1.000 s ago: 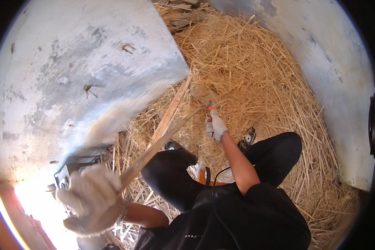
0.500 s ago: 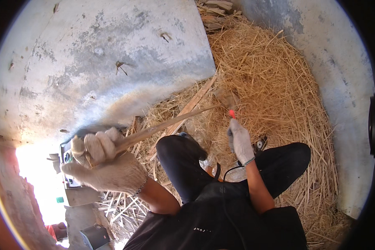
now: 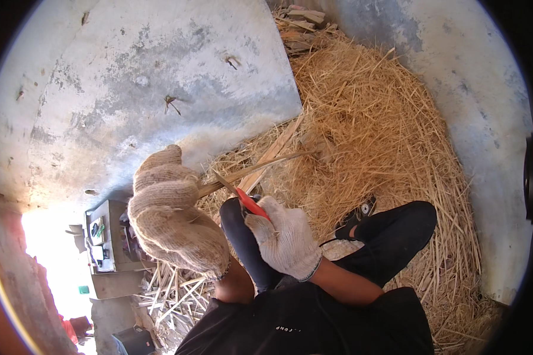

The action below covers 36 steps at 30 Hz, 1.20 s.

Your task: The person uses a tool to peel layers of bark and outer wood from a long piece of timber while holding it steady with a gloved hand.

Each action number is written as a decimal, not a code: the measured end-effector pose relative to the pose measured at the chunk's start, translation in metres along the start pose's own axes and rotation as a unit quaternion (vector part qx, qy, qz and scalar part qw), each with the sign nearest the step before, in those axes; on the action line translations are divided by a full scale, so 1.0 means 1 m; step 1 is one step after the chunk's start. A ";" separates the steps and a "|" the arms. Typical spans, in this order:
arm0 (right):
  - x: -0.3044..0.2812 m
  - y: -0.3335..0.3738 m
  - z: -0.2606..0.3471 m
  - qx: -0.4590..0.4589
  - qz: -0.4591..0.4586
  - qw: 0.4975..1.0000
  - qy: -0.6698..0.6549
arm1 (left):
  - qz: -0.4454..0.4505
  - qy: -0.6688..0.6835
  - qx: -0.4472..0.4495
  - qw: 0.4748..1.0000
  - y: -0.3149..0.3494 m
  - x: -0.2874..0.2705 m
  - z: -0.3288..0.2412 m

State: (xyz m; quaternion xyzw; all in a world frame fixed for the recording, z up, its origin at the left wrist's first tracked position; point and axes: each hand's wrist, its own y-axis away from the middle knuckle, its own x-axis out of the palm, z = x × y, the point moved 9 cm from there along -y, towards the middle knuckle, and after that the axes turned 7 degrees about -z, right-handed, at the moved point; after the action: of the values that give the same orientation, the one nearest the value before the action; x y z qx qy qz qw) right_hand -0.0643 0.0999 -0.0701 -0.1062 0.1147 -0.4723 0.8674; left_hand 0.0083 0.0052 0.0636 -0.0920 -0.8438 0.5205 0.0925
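My left hand [image 3: 170, 207], in a knitted work glove, is closed around the near end of a long thin wooden stick [image 3: 247, 171]. The stick points away to the right over the straw, its far tip near the shavings. My right hand [image 3: 287, 238], in a pale glove, grips a knife [image 3: 251, 205] by its red handle. Its narrow blade points up and left beside the stick, close to my left hand. Whether blade and wood touch, I cannot tell.
Straw-like shavings [image 3: 373, 130] are heaped ahead and to the right. A flat plank [image 3: 283, 137] lies behind the stick. Pale walls [image 3: 219, 71] rise on both sides. A box-like stand [image 3: 115, 222] with small items is at the left. My bent knees [image 3: 400, 228] frame the work.
The knife in my right hand has come back from the stick's far part toward my left hand. My left hand has turned and shifted right, still holding the stick.
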 end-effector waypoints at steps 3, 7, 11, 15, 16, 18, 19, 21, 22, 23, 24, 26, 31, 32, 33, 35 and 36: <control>0.005 0.010 -0.027 0.037 -0.001 0.998 0.055 | -0.009 -0.033 -0.025 0.999 -0.004 0.000 0.000; 0.015 0.033 -0.166 0.036 -0.011 0.975 0.221 | 0.043 0.030 -0.021 0.998 -0.014 0.006 -0.002; -0.032 0.052 -0.151 0.222 -0.090 0.968 0.072 | 0.034 0.020 -0.018 0.999 -0.006 0.006 -0.014; -0.043 0.017 -0.032 0.126 -0.134 0.982 -0.036 | -0.050 0.047 -0.130 0.989 0.018 -0.009 0.015; -0.044 0.012 -0.016 0.117 -0.109 0.987 -0.032 | 0.002 0.015 -0.090 0.996 0.013 -0.003 0.001; -0.047 0.003 0.016 0.098 -0.041 0.994 -0.002 | 0.052 0.036 -0.079 0.995 0.009 0.012 -0.013; -0.042 0.002 0.023 0.089 0.004 0.996 0.024 | 0.045 0.050 -0.084 0.994 0.010 0.011 -0.013; -0.041 0.005 0.014 0.046 -0.018 0.999 0.019 | 0.029 0.080 -0.098 0.992 0.016 0.008 -0.010; -0.044 0.007 0.017 0.022 -0.027 0.998 0.055 | 0.024 0.060 -0.039 0.997 0.016 0.009 -0.014; -0.045 0.010 0.020 0.000 -0.029 0.995 0.092 | 0.017 0.036 0.019 0.999 0.016 0.007 -0.017; -0.044 0.011 0.017 0.005 -0.030 0.994 0.106 | 0.037 0.033 0.030 0.998 0.014 0.008 -0.018; -0.044 0.008 0.004 0.009 -0.035 0.990 0.137 | 0.026 0.016 -0.021 0.999 0.021 0.005 -0.010; -0.071 0.019 -0.154 0.108 -0.022 0.938 0.329 | 0.111 0.148 -0.044 0.982 0.012 0.019 -0.038; -0.083 0.038 -0.169 0.150 -0.072 0.940 0.298 | 0.084 0.108 -0.022 0.990 0.013 0.013 -0.032; -0.093 0.051 -0.159 0.204 -0.106 0.935 0.270 | 0.059 0.056 -0.018 0.997 0.017 0.004 -0.026; -0.095 0.047 -0.103 0.186 -0.124 0.969 0.105 | 0.092 0.083 -0.061 0.990 0.010 0.020 -0.025; -0.095 0.038 -0.075 0.187 -0.118 0.974 0.040 | 0.111 0.133 -0.043 0.984 0.011 0.028 -0.028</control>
State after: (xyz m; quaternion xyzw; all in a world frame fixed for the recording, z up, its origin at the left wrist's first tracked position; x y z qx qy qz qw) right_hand -0.1070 0.1945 -0.1434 0.0641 0.0459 -0.5887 0.8045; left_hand -0.0107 0.0414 0.0679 -0.2571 -0.8304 0.4735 0.1416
